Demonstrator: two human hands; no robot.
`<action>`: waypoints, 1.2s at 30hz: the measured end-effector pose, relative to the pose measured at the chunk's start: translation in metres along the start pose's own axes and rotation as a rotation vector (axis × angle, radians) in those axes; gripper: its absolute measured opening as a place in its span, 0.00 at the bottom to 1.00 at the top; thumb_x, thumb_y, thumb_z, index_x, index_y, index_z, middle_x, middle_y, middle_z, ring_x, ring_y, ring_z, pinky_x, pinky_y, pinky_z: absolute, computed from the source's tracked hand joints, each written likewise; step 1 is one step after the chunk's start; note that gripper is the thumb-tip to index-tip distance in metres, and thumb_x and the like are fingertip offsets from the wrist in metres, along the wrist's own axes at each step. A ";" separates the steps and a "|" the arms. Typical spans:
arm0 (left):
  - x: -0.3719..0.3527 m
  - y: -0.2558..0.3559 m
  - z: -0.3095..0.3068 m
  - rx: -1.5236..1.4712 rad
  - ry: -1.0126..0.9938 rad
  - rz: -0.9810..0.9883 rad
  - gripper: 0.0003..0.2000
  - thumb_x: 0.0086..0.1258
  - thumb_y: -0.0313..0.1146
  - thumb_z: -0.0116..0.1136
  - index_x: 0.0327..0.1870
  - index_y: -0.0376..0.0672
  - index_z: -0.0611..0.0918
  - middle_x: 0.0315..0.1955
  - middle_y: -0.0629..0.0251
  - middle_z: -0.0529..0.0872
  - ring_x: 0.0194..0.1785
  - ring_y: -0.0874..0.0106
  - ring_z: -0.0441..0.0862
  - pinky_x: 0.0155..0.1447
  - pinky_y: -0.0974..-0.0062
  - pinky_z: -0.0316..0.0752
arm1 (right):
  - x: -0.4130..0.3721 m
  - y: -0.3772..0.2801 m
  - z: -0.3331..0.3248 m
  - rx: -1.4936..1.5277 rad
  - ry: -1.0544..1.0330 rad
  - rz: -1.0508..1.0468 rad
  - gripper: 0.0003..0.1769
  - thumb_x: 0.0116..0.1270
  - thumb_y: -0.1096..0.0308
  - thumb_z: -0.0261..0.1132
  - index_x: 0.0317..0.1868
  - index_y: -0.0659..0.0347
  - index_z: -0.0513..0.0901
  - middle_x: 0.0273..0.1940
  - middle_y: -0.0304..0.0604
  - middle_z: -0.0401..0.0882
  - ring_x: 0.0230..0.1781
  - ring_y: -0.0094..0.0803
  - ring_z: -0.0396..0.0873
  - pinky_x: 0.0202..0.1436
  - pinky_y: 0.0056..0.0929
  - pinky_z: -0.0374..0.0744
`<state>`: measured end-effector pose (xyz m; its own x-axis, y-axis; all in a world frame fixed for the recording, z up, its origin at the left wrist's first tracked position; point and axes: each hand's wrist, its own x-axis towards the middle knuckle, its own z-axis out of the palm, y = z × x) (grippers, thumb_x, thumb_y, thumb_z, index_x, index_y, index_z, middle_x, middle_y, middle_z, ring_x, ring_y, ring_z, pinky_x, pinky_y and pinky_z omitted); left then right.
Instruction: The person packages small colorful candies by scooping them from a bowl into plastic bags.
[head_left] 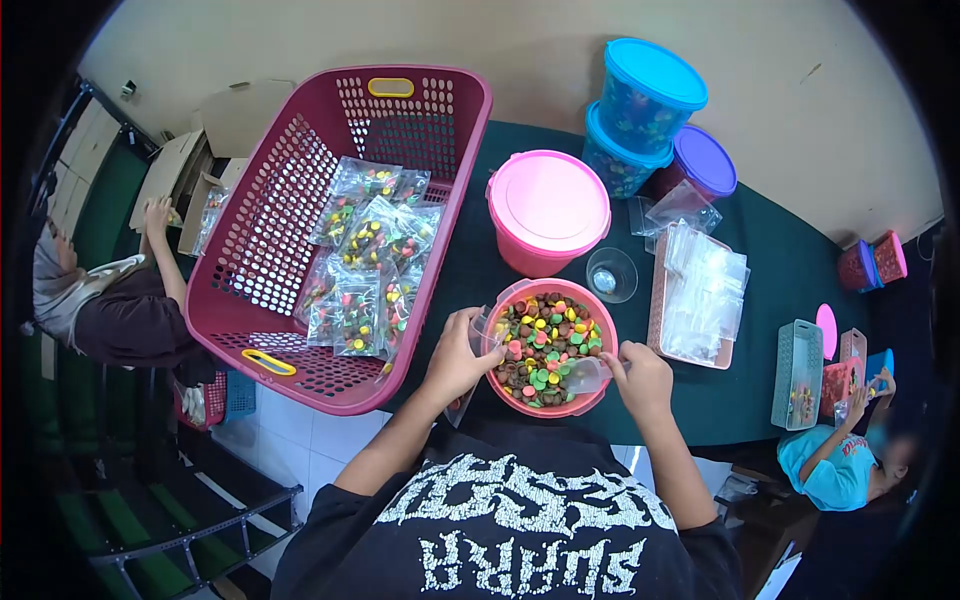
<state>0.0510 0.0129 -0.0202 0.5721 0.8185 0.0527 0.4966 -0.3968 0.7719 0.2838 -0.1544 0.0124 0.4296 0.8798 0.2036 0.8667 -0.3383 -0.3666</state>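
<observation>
A pink bucket [607,345] full of small round candies [545,345] in brown, yellow, green and coral stands at the table's front edge. In my right hand [643,380], over the bucket's right side, is a translucent scoop [583,377] dipping into the candies. My left hand [462,358] is closed around a clear plastic cup [487,328] at the bucket's left rim. Behind the bucket a clear round tub [611,275] rests on the table.
A maroon laundry basket [250,240] holds several candy-filled zip bags [365,245] on the left. Behind are a lidded pink tub [550,205] and stacked blue tubs [655,75]. A tray of clear bags [700,290] lies right. Other people [825,465] work on both sides.
</observation>
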 end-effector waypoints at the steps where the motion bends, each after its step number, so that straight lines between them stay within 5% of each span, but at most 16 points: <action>1: 0.000 0.000 0.001 -0.040 -0.027 -0.066 0.32 0.58 0.35 0.69 0.63 0.36 0.67 0.51 0.55 0.79 0.49 0.72 0.81 0.51 0.71 0.76 | -0.002 -0.002 -0.003 0.003 0.000 0.004 0.18 0.62 0.54 0.67 0.26 0.60 0.76 0.24 0.44 0.77 0.23 0.42 0.78 0.25 0.37 0.74; 4: 0.004 0.012 -0.005 -0.435 -0.200 -0.325 0.32 0.57 0.36 0.70 0.61 0.35 0.68 0.50 0.53 0.81 0.53 0.64 0.81 0.57 0.69 0.74 | -0.009 -0.006 -0.011 -0.089 -0.127 0.082 0.20 0.64 0.50 0.64 0.26 0.59 0.77 0.23 0.45 0.78 0.24 0.43 0.79 0.26 0.39 0.74; 16: 0.005 0.028 -0.010 -0.642 -0.293 -0.229 0.33 0.60 0.35 0.69 0.63 0.34 0.66 0.52 0.54 0.79 0.50 0.71 0.80 0.54 0.72 0.75 | -0.032 -0.013 0.002 0.088 -0.015 0.288 0.16 0.67 0.56 0.62 0.28 0.60 0.77 0.23 0.48 0.79 0.26 0.47 0.79 0.28 0.41 0.73; 22: 0.006 0.031 -0.011 -0.549 -0.341 -0.162 0.31 0.62 0.32 0.66 0.65 0.38 0.64 0.53 0.58 0.78 0.48 0.74 0.79 0.48 0.75 0.76 | -0.033 -0.005 0.012 0.385 -0.014 0.388 0.17 0.71 0.57 0.56 0.32 0.63 0.76 0.26 0.55 0.77 0.29 0.55 0.77 0.31 0.46 0.72; 32: 0.005 0.021 -0.010 -0.368 -0.345 0.004 0.31 0.62 0.31 0.67 0.63 0.37 0.65 0.50 0.58 0.78 0.43 0.78 0.79 0.41 0.81 0.76 | -0.042 -0.026 0.016 0.202 -0.047 0.166 0.13 0.70 0.61 0.57 0.28 0.58 0.74 0.19 0.49 0.74 0.20 0.50 0.69 0.35 0.38 0.64; 36: 0.003 0.031 -0.019 -0.497 -0.412 -0.185 0.32 0.62 0.33 0.67 0.64 0.37 0.63 0.50 0.57 0.77 0.43 0.77 0.78 0.42 0.79 0.75 | -0.041 -0.023 0.015 0.251 -0.064 0.213 0.15 0.70 0.60 0.57 0.27 0.58 0.75 0.18 0.48 0.73 0.20 0.49 0.68 0.37 0.36 0.63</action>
<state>0.0555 0.0110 0.0155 0.7579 0.5897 -0.2790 0.3077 0.0540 0.9500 0.2425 -0.1773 -0.0011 0.5707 0.8200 0.0439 0.6663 -0.4312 -0.6084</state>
